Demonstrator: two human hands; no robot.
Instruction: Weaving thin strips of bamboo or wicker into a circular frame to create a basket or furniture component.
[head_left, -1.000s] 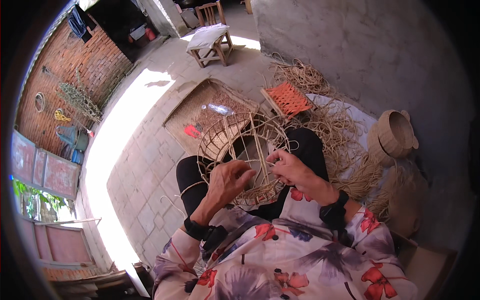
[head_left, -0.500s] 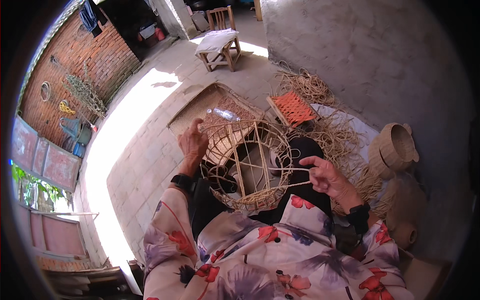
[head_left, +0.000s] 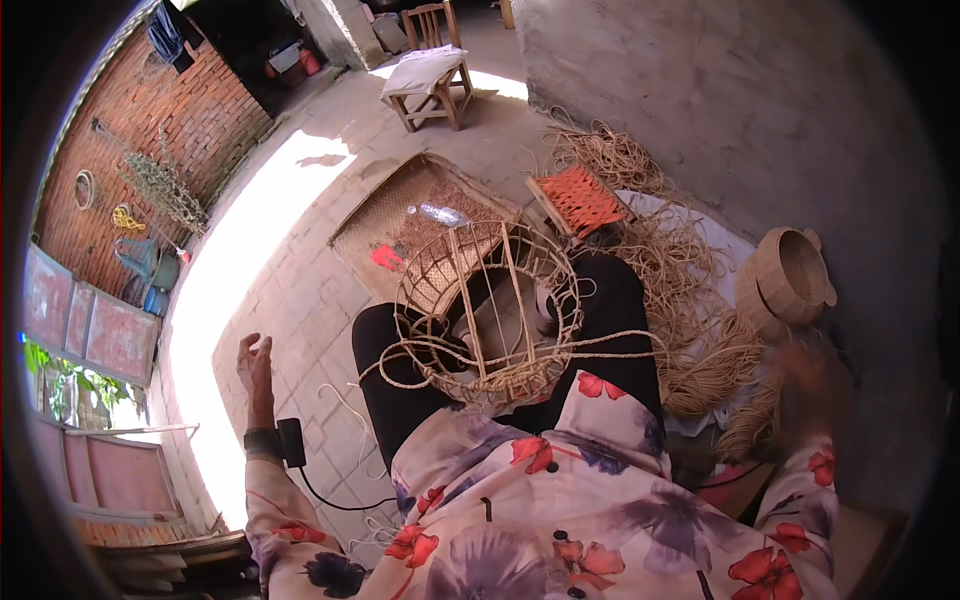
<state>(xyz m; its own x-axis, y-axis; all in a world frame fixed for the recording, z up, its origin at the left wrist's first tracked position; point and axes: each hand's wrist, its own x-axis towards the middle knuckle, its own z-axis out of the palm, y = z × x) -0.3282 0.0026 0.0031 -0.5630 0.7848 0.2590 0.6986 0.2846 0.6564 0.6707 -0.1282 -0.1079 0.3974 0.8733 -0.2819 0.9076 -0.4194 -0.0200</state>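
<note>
A round, half-woven basket frame (head_left: 478,375) of straw-coloured cord and rods rests between my knees, two thicker bars crossing its opening. Loose cord (head_left: 625,340) trails from its rim over both thighs. Away to the left, over the paving, my left hand (head_left: 257,375) is held up with fingers loosely bent and apart, touching nothing. My right hand (head_left: 808,378) is off to the right near the woven baskets, smeared by motion, so its fingers cannot be made out.
Beyond the frame lies a flat woven tray (head_left: 372,215) holding a clear plastic bottle (head_left: 443,215) and a red item (head_left: 387,257). An orange-topped stool (head_left: 578,202), heaps of cord (head_left: 680,270) and finished baskets (head_left: 757,292) stand right. A wooden chair (head_left: 428,75) is farther off.
Both hands have left the basket frame and swung outward, left hand to the left, right hand to the right. The right hand has let go of the cord, which now lies across my thighs.
</note>
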